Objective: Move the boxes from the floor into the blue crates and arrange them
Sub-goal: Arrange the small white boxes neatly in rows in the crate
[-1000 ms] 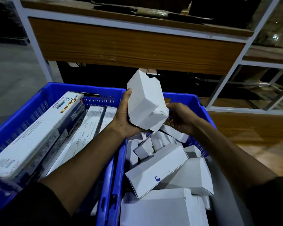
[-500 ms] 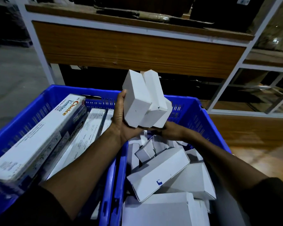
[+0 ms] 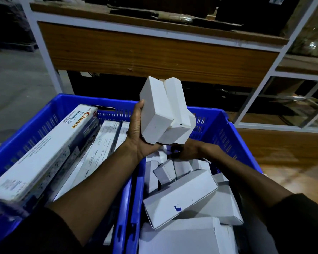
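Gripping 2 white boxes (image 3: 163, 114) upright, left hand (image 3: 138, 132) needed them squared; right hand (image 3: 187, 150) fingers hidden, grip unclear, over right crate (image 3: 233, 136).

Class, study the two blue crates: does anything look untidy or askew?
Yes. In the right blue plastic crate the plain white cardboard boxes lie jumbled, tilted across one another, while the long printed cartons in the left blue crate lie roughly parallel.
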The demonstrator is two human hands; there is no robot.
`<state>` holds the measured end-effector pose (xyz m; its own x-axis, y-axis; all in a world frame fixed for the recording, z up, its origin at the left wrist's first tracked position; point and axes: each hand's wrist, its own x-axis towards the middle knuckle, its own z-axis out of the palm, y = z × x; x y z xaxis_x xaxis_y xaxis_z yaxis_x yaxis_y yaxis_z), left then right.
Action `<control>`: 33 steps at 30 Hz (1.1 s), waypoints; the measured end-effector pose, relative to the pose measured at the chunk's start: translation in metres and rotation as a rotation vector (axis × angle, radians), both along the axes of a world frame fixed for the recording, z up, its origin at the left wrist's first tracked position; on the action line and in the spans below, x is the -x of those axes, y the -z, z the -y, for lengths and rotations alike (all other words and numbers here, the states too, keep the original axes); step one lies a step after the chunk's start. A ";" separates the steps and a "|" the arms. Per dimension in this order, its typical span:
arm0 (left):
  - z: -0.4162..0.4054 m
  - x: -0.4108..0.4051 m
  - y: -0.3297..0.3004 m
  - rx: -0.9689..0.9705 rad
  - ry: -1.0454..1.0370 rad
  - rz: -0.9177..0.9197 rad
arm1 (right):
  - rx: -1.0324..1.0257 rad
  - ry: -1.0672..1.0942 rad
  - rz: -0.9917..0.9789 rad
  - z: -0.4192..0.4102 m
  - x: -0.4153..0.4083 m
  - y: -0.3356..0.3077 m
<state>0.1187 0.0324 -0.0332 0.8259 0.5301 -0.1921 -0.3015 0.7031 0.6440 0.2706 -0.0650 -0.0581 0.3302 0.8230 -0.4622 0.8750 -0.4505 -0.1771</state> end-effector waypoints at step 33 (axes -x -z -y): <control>0.002 -0.002 -0.001 -0.065 -0.008 -0.043 | 0.037 0.534 -0.581 0.004 -0.034 0.000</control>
<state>0.1205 0.0306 -0.0325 0.8130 0.5495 -0.1925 -0.2782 0.6570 0.7007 0.3046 -0.0690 -0.0586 0.3734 0.6017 -0.7061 0.3102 -0.7983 -0.5163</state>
